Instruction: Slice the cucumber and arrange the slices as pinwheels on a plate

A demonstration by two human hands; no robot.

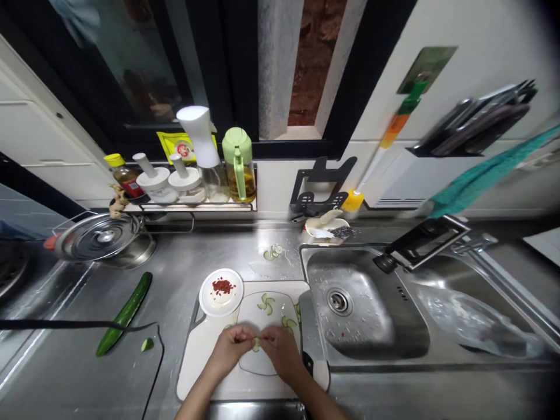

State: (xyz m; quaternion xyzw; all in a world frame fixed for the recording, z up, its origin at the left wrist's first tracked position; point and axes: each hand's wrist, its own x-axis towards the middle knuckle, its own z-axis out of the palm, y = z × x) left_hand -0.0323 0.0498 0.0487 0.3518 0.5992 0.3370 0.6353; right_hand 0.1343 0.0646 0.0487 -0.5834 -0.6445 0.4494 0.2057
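My left hand and my right hand meet over a white squarish plate, fingertips pinched together on a small cucumber slice between them. The plate lies on a white cutting board. Near its far edge, green slices form a pinwheel, and more slices lie beside my right hand. A round white dish with small red pieces rests on the board's far left corner.
At left on the steel counter lie a cucumber, a cut end and a black cord. Pale slices sit behind the board. A sink is at right; a lidded pot and bottle rack stand behind.
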